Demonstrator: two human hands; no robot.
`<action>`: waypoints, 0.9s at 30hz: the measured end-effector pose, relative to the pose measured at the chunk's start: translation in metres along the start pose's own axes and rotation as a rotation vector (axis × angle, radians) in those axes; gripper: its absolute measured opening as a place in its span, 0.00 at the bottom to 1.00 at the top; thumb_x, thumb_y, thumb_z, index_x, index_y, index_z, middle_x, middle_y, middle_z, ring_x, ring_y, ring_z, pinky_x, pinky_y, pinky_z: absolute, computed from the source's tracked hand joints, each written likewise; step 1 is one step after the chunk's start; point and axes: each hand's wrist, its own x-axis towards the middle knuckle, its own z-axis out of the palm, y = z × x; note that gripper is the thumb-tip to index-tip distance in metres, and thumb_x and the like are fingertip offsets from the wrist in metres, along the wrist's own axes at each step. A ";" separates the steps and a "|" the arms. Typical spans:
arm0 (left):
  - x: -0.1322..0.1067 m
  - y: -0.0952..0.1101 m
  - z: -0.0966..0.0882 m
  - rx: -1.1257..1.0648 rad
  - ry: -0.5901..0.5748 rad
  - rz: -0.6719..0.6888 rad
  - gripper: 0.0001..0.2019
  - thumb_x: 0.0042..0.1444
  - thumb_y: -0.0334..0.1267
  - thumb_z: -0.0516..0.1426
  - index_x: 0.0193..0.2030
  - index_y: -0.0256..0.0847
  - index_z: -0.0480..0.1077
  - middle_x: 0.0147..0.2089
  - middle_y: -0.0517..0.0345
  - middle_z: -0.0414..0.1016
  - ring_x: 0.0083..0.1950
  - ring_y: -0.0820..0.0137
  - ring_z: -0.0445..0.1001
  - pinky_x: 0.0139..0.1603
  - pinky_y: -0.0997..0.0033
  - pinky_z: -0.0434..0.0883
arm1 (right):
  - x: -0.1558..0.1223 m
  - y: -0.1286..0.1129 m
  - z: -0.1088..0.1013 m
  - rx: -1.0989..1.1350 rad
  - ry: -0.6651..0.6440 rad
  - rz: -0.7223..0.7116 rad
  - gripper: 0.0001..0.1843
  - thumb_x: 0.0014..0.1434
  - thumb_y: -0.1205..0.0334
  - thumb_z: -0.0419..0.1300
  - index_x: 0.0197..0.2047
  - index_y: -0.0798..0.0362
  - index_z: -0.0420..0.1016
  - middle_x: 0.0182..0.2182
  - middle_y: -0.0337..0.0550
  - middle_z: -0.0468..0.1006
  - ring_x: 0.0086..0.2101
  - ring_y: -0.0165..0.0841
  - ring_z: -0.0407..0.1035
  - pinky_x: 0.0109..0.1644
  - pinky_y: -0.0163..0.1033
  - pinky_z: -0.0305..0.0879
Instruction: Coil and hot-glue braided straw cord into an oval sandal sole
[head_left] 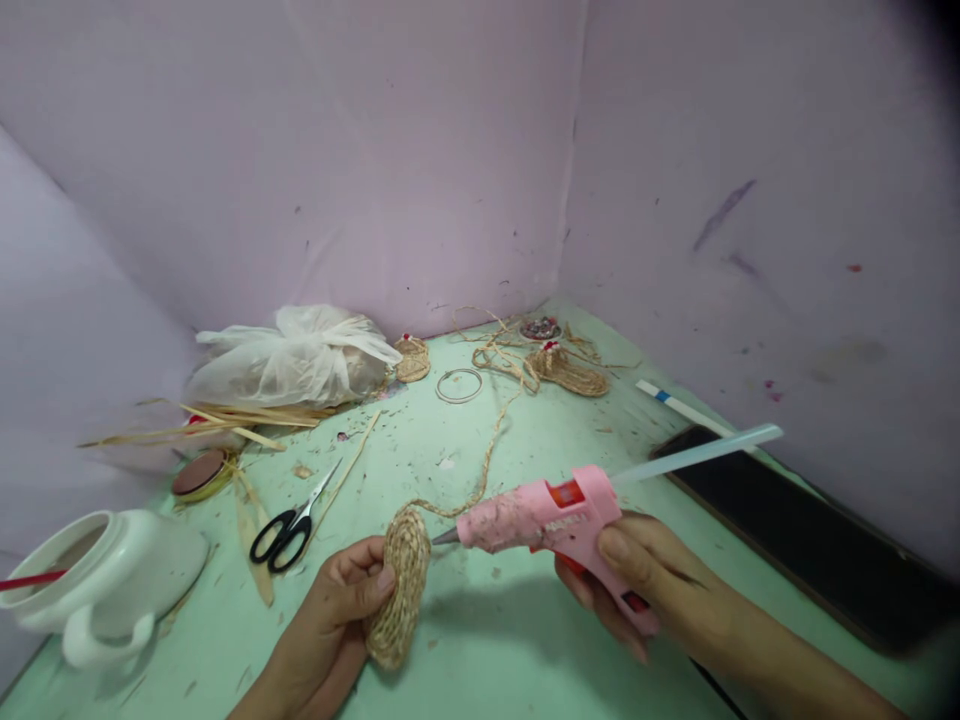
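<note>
The left hand has its fingers closed on the oval braid above the worktop. The right hand's fingers wrap the glue gun, its nozzle right at the braid's edge, where a cord trails away from the top.

The glue gun is showing pink mottled with dark smudges, plus a red-orange patch and grey nozzle; its glue stick is looking pale, milky blue. The near coil is displaying a tan braided pattern, and the cord is repeating that tan in a twisted one. The table is showing mint green, flecked with darker specks. At left, the scissors are pairing black handles with silver blades, and the pot is gleaming white. The right wall is carrying purple and red marks on lilac.
</note>
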 end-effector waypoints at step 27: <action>0.000 0.000 0.005 -0.009 0.011 0.011 0.14 0.33 0.34 0.70 0.28 0.34 0.75 0.24 0.57 0.75 0.24 0.76 0.68 0.26 0.79 0.65 | 0.000 0.001 0.002 -0.056 -0.022 0.017 0.29 0.60 0.38 0.41 0.25 0.54 0.64 0.13 0.33 0.60 0.15 0.25 0.51 0.19 0.33 0.45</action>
